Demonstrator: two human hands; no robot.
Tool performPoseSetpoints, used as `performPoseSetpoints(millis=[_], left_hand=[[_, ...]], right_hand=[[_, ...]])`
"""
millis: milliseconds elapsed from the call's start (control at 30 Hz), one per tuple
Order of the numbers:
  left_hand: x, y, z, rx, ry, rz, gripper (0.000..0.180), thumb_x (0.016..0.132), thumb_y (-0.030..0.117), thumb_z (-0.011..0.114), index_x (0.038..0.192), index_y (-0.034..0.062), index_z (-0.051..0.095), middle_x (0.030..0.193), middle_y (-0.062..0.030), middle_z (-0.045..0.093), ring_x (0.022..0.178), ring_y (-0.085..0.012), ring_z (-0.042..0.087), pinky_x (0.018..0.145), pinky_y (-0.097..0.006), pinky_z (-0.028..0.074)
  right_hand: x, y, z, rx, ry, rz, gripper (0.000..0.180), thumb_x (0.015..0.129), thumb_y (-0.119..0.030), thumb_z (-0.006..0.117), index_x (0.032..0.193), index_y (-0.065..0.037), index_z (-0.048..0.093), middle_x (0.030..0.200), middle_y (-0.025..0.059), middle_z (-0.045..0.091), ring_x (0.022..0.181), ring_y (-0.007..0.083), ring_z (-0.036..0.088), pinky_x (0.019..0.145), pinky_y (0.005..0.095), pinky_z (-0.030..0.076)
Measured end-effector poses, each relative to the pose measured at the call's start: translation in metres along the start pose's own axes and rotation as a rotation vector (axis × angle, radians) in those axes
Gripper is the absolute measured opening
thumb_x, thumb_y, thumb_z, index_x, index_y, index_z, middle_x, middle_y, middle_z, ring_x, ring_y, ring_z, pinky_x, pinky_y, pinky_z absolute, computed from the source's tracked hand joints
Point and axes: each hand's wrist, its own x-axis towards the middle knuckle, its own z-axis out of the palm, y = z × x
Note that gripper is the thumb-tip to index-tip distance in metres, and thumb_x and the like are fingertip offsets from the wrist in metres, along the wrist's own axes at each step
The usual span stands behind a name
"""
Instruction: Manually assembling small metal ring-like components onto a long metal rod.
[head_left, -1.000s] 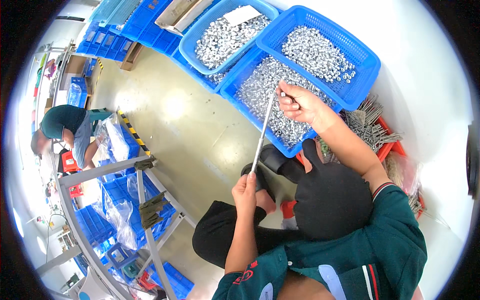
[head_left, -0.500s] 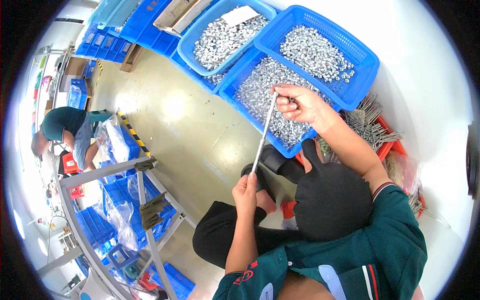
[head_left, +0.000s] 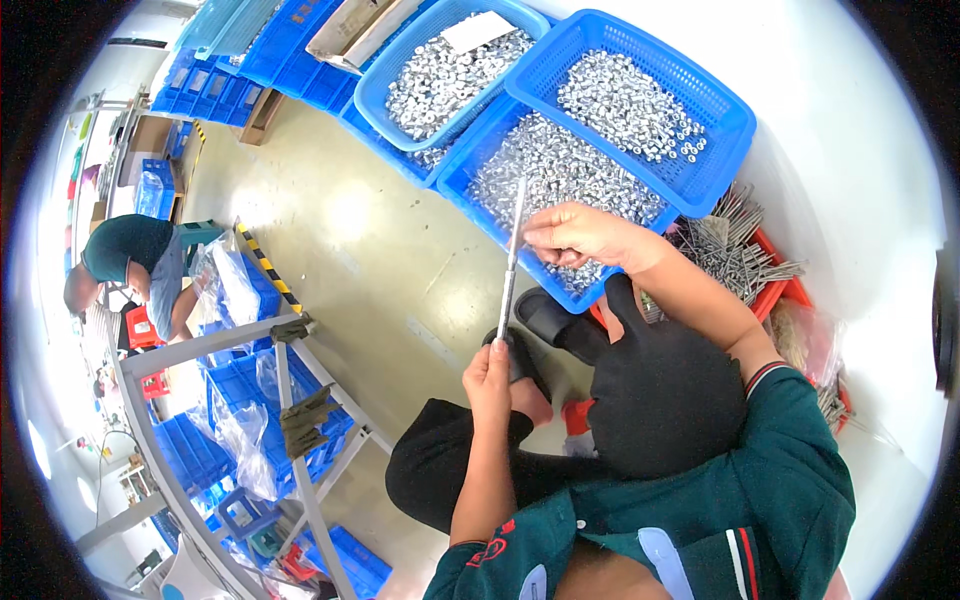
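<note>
My left hand [head_left: 488, 385] grips the lower end of a thin silver metal rod [head_left: 508, 290] between thumb and fingers. The rod stands tilted upward, with a small collar-like step partway along it. My right hand [head_left: 580, 236] is beside the rod's upper part, fingers curled and fingertips at or very near it. Whatever lies inside those curled fingers is hidden. Beneath the right hand is a blue basket [head_left: 462, 205] full of small silver metal parts. Overlapping it, another blue basket [head_left: 735, 165] holds small nut-like pieces.
A light-blue basket [head_left: 367, 100] of metal parts stands further left. Red bins [head_left: 790, 290] with many metal rods sit at my right, beside a white wall. A grey metal frame [head_left: 220, 340] and blue crates [head_left: 185, 455] stand at left, where another person [head_left: 130, 250] bends over.
My right hand has come off the rod's top end and moved down and slightly left along it. The rod has tipped more upright. My left hand keeps its grip.
</note>
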Motion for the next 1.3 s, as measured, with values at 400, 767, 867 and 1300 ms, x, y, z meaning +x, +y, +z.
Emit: performPoseSetpoints(millis=[400, 767, 867, 1300], left_hand=[[0.002, -0.007, 0.000, -0.036, 0.015, 0.004, 0.034, 0.088, 0.030, 0.052, 0.063, 0.0062, 0.049, 0.054, 0.0049, 0.041, 0.048, -0.0034, 0.033, 0.043, -0.019, 0.023], [-0.002, -0.001, 0.002, 0.022, 0.012, -0.023, 0.034, 0.087, 0.025, 0.054, 0.061, 0.0030, 0.047, 0.058, 0.0066, 0.037, 0.055, -0.0034, 0.031, 0.048, -0.020, 0.025], [-0.001, -0.005, 0.001, 0.024, -0.002, -0.008, 0.036, 0.087, 0.025, 0.054, 0.060, 0.0038, 0.044, 0.058, 0.0066, 0.035, 0.056, -0.0037, 0.029, 0.047, -0.021, 0.024], [-0.005, -0.002, 0.003, 0.072, 0.004, 0.051, 0.034, 0.086, 0.022, 0.055, 0.059, 0.0035, 0.043, 0.057, 0.0064, 0.035, 0.055, -0.0036, 0.029, 0.046, -0.021, 0.025]], right_hand=[[0.005, -0.001, -0.035, 0.638, 0.114, -0.174, 0.020, 0.087, -0.011, 0.046, 0.102, 0.001, 0.053, 0.077, 0.0071, 0.051, 0.053, 0.0064, 0.039, 0.040, 0.0166, 0.030], [0.005, 0.002, -0.039, 0.724, 0.002, -0.160, 0.020, 0.087, -0.027, 0.052, 0.088, -0.006, 0.053, 0.061, -0.0029, 0.041, 0.044, 0.0008, 0.032, 0.031, 0.0141, 0.024], [0.007, -0.002, -0.035, 0.793, 0.053, -0.128, 0.021, 0.087, -0.027, 0.053, 0.085, -0.006, 0.053, 0.061, -0.0031, 0.041, 0.044, 0.0008, 0.033, 0.032, 0.0140, 0.024], [0.004, -0.014, -0.036, 0.482, 0.149, -0.037, 0.022, 0.084, -0.022, 0.056, 0.073, -0.004, 0.053, 0.054, -0.0016, 0.040, 0.038, 0.0023, 0.030, 0.029, 0.0153, 0.020]])
